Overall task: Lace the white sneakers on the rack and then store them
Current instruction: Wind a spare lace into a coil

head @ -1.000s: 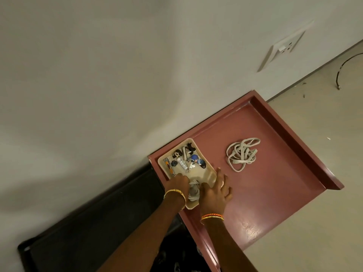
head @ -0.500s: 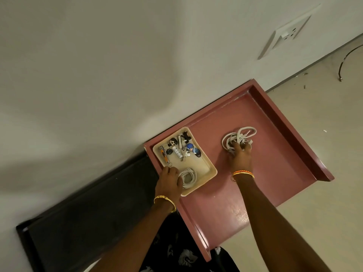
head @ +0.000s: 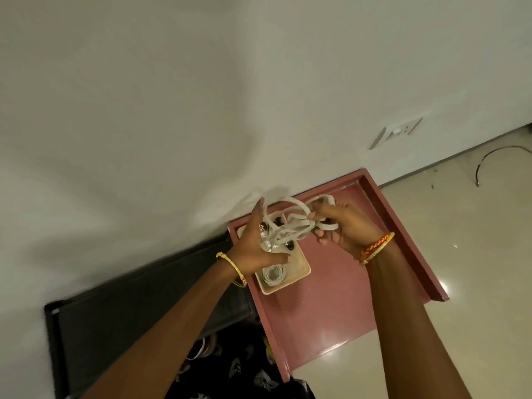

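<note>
Laces (head: 290,223), a tangled bundle of flat white cord, hang in the air between both hands above the far part of the reddish desk (head: 325,309), over the cream tray (head: 299,273) of small oddments. The right hand (head: 345,228) pinches one end of the bundle, fingers and thumb curled round several loops, so the tangle stretches leftward from it, its long run lying roughly across the view from hand to hand. The left hand (head: 256,246) is spread, fingers straight and pointing up, with loops draped against its palm side; it seems to steady the cord rather than grip it, though blur makes the contact hard to read. A second coiled lace (head: 273,274) lies in the near end of the tray, just below the left hand. No sneaker shows clearly. The next move likely turns on pulling the two hands apart along that line to loosen the tangle; the right hand has the firmer hold, so the left would do the picking.
</note>
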The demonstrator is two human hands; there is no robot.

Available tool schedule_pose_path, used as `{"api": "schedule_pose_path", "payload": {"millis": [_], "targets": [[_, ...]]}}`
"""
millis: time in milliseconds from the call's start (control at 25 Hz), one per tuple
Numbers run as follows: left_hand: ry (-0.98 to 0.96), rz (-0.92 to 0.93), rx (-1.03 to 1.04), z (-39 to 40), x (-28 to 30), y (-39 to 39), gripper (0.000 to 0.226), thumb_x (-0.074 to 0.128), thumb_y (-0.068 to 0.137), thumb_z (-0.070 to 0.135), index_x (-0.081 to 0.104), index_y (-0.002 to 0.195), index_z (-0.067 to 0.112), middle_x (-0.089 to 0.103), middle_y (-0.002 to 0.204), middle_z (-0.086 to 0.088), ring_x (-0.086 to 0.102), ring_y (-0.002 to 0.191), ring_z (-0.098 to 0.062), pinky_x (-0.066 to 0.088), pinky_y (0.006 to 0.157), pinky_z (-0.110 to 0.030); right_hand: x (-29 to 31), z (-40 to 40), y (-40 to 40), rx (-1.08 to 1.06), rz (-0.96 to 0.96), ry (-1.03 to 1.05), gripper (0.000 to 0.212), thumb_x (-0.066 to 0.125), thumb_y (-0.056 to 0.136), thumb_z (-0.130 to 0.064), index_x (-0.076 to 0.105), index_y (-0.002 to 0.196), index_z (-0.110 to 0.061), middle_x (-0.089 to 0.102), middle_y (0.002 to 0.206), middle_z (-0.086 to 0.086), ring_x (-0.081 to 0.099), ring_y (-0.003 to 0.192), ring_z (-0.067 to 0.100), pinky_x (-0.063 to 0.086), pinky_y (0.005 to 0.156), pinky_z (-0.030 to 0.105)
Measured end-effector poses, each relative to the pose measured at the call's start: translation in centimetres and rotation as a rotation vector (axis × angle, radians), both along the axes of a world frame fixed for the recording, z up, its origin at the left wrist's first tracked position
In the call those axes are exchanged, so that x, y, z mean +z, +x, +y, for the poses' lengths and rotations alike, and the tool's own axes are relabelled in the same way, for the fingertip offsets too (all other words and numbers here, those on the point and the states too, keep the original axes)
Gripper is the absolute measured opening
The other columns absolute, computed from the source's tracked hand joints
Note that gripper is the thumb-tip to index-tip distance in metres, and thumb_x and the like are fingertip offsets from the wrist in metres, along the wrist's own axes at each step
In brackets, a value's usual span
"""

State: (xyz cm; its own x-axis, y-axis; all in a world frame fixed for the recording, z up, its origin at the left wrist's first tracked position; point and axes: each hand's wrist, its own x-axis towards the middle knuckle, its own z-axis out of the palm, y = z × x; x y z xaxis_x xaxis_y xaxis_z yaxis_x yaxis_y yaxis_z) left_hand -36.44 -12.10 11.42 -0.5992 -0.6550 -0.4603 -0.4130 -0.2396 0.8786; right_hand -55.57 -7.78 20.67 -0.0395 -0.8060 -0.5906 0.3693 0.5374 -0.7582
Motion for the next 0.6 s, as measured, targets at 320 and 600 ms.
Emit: {"api": "schedule_pose_path", "payload": {"millis": [320, 600], "targets": [[-0.007, 0.043, 0.228, 1.8, 16.5, 12.7, 0.014, 0.055, 0.093, 0.017, 0.065, 0.091, 0.008, 0.063, 0.059, 0.004, 0.065, 0.058, -0.011, 0.05, 0.067, -0.026, 15.0, -3.1, 12.1, 0.132, -0.059, -0.062, 0.008, 0.06, 0.089, -0.01, 0.061, 0.085, -0.003, 0.064, 0.072, 0.007, 0.064, 0.057, 0.013, 0.057, 0.053, 0.022], [0.189, 0.106, 0.405, 6.4, 23.7, 24.3, 0.028, 0.048, 0.095, 0.027, 0.066, 0.095, 0.006, 0.074, 0.083, -0.005, 0.071, 0.072, -0.014, 0.053, 0.063, -0.019, 13.0, -1.5, 21.4, 0.011, -0.11, 0.025, 0.008, 0.052, 0.087, 0.013, 0.058, 0.086, 0.009, 0.065, 0.095, 0.026, 0.071, 0.086, 0.029, 0.059, 0.071, 0.028]]}}
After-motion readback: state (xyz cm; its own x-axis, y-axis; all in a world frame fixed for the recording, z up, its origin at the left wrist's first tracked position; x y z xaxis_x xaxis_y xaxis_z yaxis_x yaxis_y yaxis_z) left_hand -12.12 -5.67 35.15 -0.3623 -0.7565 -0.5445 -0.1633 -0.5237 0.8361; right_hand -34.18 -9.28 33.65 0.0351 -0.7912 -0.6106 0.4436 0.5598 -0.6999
